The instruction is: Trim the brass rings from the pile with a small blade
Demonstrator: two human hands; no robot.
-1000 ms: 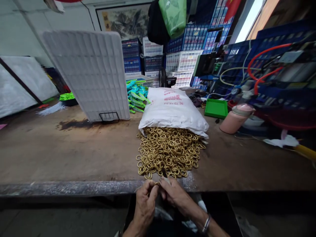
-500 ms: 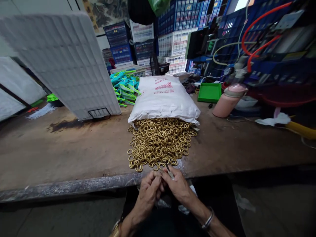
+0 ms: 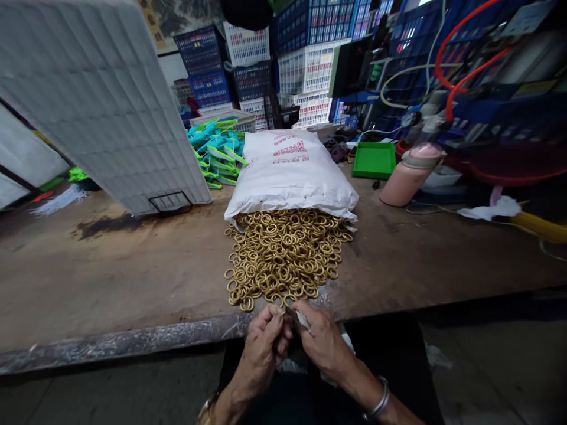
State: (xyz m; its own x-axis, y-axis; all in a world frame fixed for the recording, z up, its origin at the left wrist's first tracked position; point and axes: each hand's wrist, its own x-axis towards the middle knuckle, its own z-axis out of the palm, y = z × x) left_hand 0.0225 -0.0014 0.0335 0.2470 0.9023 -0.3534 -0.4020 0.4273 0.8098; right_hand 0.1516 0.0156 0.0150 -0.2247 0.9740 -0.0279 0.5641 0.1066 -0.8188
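A heap of brass-coloured rings [image 3: 283,257] spills from the open mouth of a white sack [image 3: 290,171] lying on the brown workbench [image 3: 110,271]. Both my hands meet at the bench's front edge, just below the heap. My left hand [image 3: 263,348] is curled, its fingertips pinched on something small that I cannot make out. My right hand [image 3: 323,342] is closed around a thin metal tool [image 3: 302,319] whose tip points toward the left fingertips. A bangle sits on my right wrist.
A white gridded tray [image 3: 101,106] leans upright at the left. Teal plastic parts [image 3: 217,153] lie behind it. A pink bottle [image 3: 410,174] and a green tray [image 3: 374,160] sit at the right. Stacked crates and hoses fill the back.
The view has tilted down and shifted slightly. My hands stay together at the bench edge, and the tool in my right hand has dropped lower between the fingers.
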